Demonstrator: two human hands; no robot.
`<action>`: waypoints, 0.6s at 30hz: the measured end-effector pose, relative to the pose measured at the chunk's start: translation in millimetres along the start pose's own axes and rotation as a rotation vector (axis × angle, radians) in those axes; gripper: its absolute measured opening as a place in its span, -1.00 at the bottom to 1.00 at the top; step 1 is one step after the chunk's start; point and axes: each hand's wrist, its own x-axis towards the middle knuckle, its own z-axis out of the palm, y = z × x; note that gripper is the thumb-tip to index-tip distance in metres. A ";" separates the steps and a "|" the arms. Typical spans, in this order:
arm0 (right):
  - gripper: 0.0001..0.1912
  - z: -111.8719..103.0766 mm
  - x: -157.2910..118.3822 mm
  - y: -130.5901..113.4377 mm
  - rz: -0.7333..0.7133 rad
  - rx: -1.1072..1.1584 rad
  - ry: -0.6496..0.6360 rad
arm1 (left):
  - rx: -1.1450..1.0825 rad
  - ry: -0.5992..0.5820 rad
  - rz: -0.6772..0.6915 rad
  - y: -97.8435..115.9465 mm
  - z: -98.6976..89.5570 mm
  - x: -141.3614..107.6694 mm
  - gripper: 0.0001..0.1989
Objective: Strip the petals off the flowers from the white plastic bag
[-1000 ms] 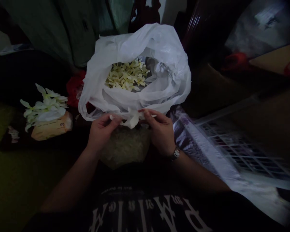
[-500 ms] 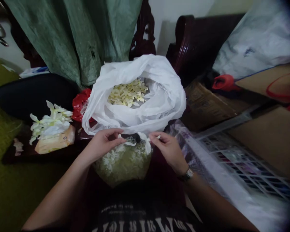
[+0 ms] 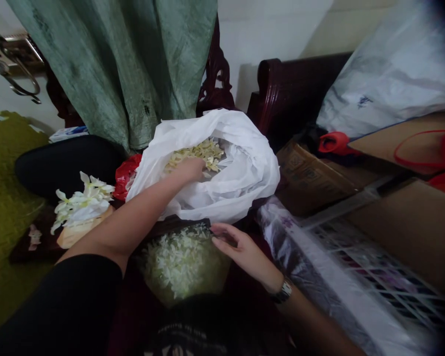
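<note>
Reaching forward, the left hand (image 3: pixel 187 169) sits inside the mouth of a white plastic bag (image 3: pixel 241 168), its back up and its fingers dipped among a heap of pale petals (image 3: pixel 198 154). The fingertips are hidden, so whether they pinch anything cannot be told. The heap lies just ahead of that hand and runs as a band up and to the right, roughly along the line of the forearm. The left arm is plainly the nearer to it. The right hand (image 3: pixel 243 252), with a wristwatch (image 3: pixel 284 291) on its wrist, lies low and apart from the heap, loosely curled with its fingers part spread, their tips at the dark edge (image 3: pixel 203 225) above a mound of white petals (image 3: pixel 181 262) in front of the person. It holds nothing that shows. Left of the bag, more white flowers (image 3: pixel 83 202) rest on a tan packet (image 3: pixel 72 238), near a red plastic bag (image 3: pixel 126 175). A green curtain (image 3: pixel 133 64) hangs behind.
</note>
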 end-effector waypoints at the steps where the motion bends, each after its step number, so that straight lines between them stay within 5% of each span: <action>1: -0.59 -0.5 -1.8 -1.3 0.005 0.020 -0.004 | -0.004 -0.004 -0.004 1.0 6.4 7.8 -0.79; 5: -0.62 -5.6 -7.8 -6.8 0.045 0.147 -0.005 | -0.067 0.025 -0.021 -3.4 16.5 17.4 -0.97; 10: -0.69 -10.3 -5.2 -11.0 0.032 0.329 0.092 | -0.276 0.107 0.016 -16.4 -5.7 0.0 -0.88; 13: -0.74 -11.1 -1.1 -13.8 -0.015 0.351 0.158 | -0.662 0.106 0.049 -19.8 -22.3 -24.5 -0.85; 18: -0.78 -7.7 7.3 -22.3 -0.097 0.391 0.211 | -1.198 -0.102 0.064 -14.8 -34.6 -74.9 -0.81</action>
